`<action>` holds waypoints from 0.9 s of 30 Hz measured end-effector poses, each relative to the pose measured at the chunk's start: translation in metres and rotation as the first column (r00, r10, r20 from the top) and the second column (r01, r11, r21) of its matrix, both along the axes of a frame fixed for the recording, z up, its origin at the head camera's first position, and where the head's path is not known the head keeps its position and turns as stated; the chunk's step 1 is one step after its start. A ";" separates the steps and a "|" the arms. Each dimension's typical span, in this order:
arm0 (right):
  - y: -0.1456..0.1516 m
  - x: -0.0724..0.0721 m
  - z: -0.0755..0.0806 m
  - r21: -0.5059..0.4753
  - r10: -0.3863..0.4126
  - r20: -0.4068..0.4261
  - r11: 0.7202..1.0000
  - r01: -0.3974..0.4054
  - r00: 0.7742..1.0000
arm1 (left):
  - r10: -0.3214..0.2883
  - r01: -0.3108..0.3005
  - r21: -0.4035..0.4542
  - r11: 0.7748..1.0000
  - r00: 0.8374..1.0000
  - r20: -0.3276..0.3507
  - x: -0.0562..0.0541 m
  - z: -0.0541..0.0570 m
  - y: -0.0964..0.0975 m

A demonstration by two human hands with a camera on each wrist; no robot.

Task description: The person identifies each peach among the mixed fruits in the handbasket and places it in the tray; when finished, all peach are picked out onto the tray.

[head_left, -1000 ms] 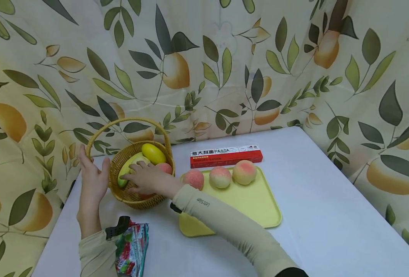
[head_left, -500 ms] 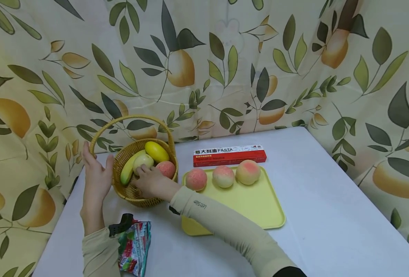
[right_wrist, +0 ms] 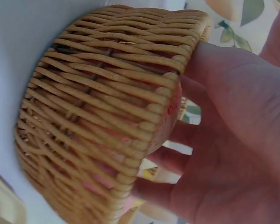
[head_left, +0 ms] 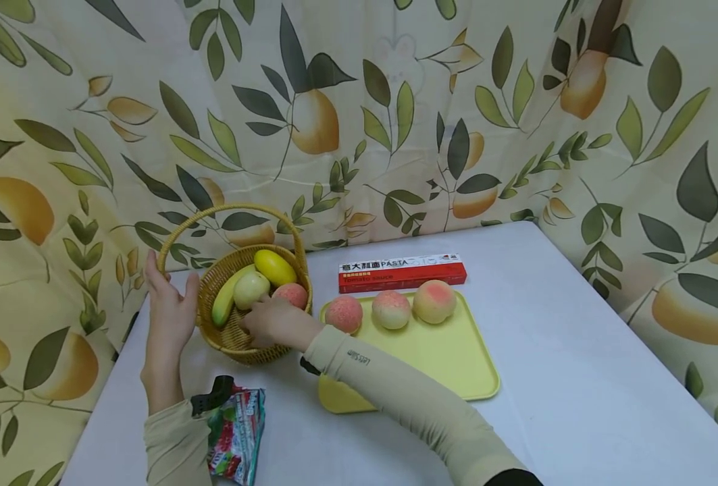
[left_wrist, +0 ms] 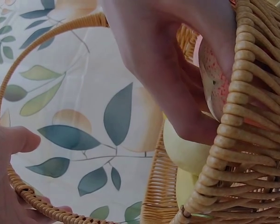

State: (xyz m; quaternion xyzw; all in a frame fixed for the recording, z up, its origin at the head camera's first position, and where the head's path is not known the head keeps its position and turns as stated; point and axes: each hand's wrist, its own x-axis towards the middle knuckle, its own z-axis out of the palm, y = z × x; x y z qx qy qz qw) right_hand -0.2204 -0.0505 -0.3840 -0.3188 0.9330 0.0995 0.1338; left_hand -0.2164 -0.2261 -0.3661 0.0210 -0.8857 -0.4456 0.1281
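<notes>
Beige sleeves (head_left: 407, 395), small dark lettering (head_left: 359, 356)

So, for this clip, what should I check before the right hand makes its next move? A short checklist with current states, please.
1. Basket standing on the table: ok.
2. Left hand at the basket handle: ok.
3. Right hand around a peach in the basket: ok.
4. Firmness of that grip: cannot tell.
5. Peach clear of the rim: not ok, partly behind the weave.
6. Bare space on the yellow tray: ok, in front of three peaches.
</notes>
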 end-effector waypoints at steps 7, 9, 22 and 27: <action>0.014 -0.003 -0.007 -0.196 0.134 -0.047 0.970 -0.141 0.990 | 0.009 -0.009 0.008 1.000 1.000 -0.010 0.001 -0.001 0.001; 0.019 -0.001 -0.007 -0.278 0.111 -0.029 0.954 -0.114 0.993 | 0.008 -0.008 0.008 1.000 1.000 -0.012 0.001 -0.001 0.001; 0.087 0.015 0.001 -0.578 0.020 -0.091 0.813 -0.069 0.996 | -0.010 0.010 -0.005 1.000 1.000 0.008 0.001 0.002 0.000; 0.120 0.035 0.000 -0.636 0.000 -0.006 0.771 -0.004 1.000 | -0.015 0.015 -0.011 1.000 1.000 0.010 0.000 0.002 0.002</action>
